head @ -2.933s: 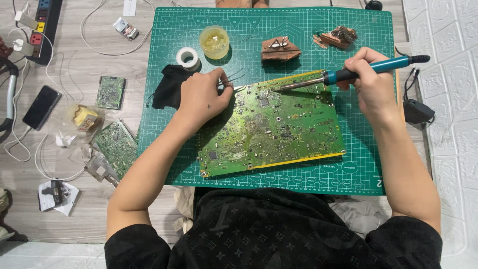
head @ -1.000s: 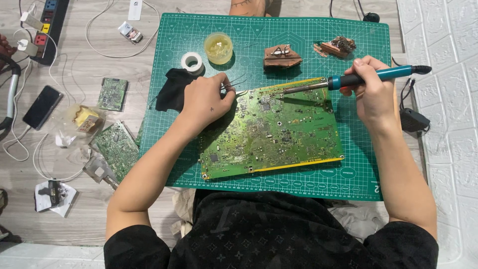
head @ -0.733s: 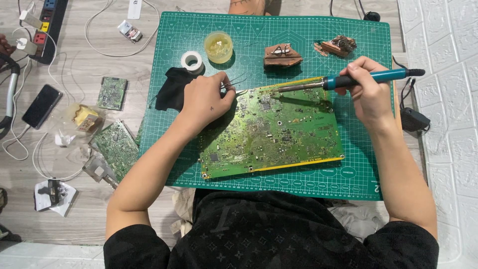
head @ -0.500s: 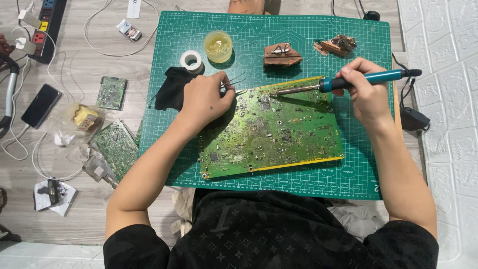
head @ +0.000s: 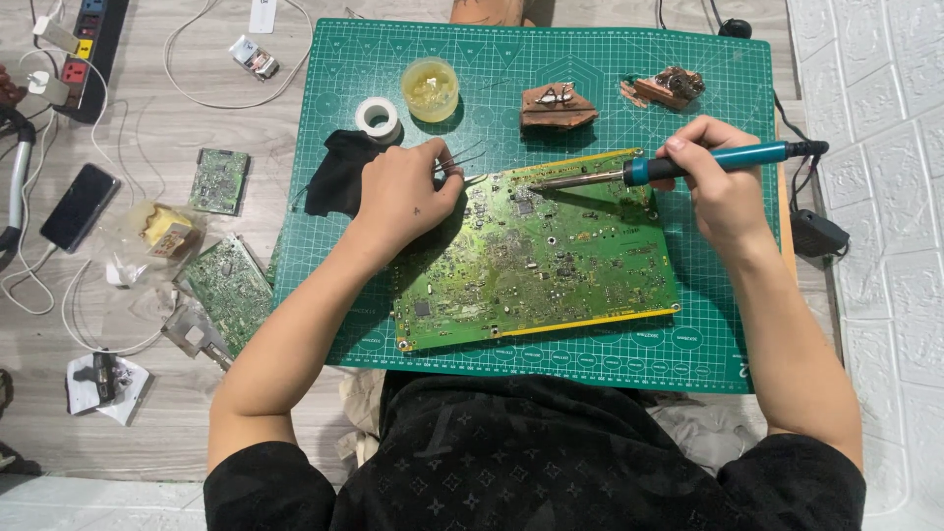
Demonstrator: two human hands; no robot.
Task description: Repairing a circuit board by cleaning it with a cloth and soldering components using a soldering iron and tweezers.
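Note:
A large green circuit board [head: 551,261] lies tilted on a green cutting mat [head: 688,349]. My left hand [head: 398,197] rests on the board's upper left corner and pinches thin metal tweezers [head: 460,162] that point toward the board's top edge. My right hand [head: 718,182] grips a blue-handled soldering iron [head: 688,164]. Its metal tip reaches left to the board's upper middle, near a small dark chip.
On the mat's far side stand a tape roll [head: 378,116], a yellow flux tub [head: 431,88], a black cloth [head: 339,172] and two brown scrap pieces [head: 558,106]. Left of the mat lie smaller boards [head: 231,290], a phone [head: 79,206], cables and a power strip [head: 84,49].
The soldering iron's tip has shifted slightly left and down along the board's top area. My left hand stays on the corner with the tweezers.

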